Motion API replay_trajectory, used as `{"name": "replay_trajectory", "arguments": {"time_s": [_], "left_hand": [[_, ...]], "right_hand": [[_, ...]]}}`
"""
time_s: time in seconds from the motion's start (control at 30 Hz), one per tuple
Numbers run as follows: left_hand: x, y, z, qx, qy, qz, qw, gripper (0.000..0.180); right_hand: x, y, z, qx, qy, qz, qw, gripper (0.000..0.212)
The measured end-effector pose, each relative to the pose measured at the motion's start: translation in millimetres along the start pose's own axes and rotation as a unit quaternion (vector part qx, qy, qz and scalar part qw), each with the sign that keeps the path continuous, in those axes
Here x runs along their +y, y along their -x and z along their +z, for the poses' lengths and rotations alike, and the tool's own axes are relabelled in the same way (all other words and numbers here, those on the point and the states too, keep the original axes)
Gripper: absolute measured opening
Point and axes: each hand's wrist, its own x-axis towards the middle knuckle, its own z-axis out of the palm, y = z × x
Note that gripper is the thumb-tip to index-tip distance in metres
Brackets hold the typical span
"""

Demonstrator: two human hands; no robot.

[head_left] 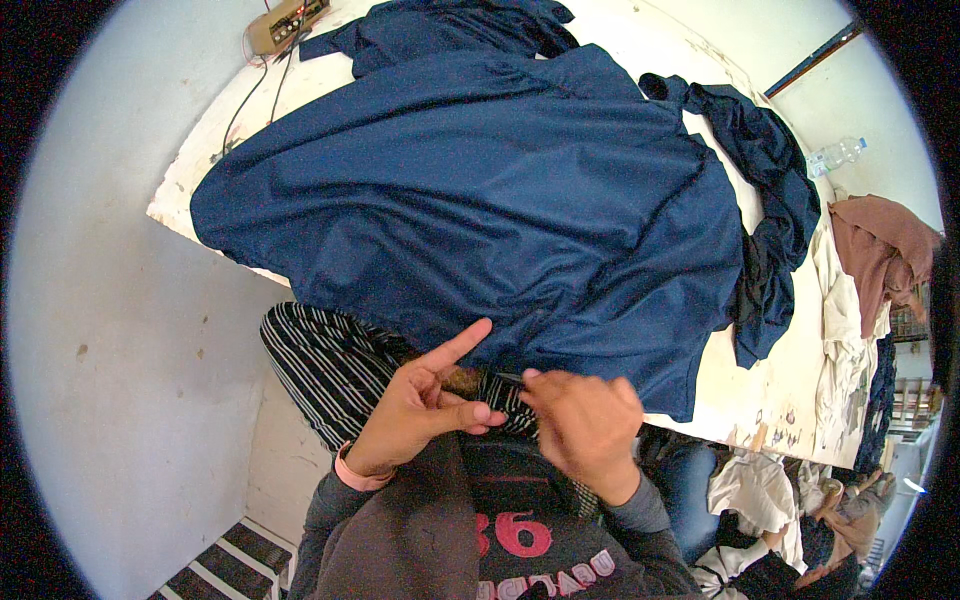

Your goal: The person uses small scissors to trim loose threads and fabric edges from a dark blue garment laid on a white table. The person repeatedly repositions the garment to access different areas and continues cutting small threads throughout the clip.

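Centrally placed navy-blue garment [470, 190]: spread in loose folds over the cream bench [725, 385], its near edge brought up to both hands.
Left grip [410, 410]: held at the near edge of the garment, index finger extended toward the blue cloth, the other fingers curled near the thumb; whether anything is pinched cannot be told.
Right grip [588, 425]: held just beside the left and partly blurred, fingers bent toward the thumb; whether a small object is pinched cannot be told.
Left wrist: ringed by a pink band [362, 470], below which a dark grey sleeve is worn.
Striped black-and-white cloth [320, 365]: seen below the bench edge, to the left of the hands.
Far edge: occupied by a second navy piece [450, 30], with a tan control box [285, 30] and dark cables set at its left.
Right side: lined with crumpled dark navy cloth [765, 140], a blue-capped clear bottle [838, 156] and a brown cloth [880, 245].
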Motion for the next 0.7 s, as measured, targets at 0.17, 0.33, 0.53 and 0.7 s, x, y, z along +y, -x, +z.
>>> {"name": "replay_trajectory", "arguments": {"time_s": [0.17,0.33,0.53,0.7], "left_hand": [[-4.5,7.2,1.5,-0.213,-0.163,-0.021,0.963,0.074],[-12.9,-2.9,15.3,-0.424,-0.263,-0.093,0.862,0.069],[25.9,19.7,5.8,-0.015,-0.578,0.147,0.803,0.062],[45.7,-2.3,9.1,0.330,-0.591,0.364,0.640,0.065]], "right_hand": [[68.2,-36.9,-21.5,0.138,-0.167,0.213,0.953,0.086],[152.9,-100.1,-10.3,0.143,0.006,0.158,0.977,0.064],[121.8,-89.5,-59.8,-0.001,-0.170,0.143,0.975,0.021],[91.2,-65.8,-118.8,-0.328,-0.547,-0.474,0.607,0.038]]}}
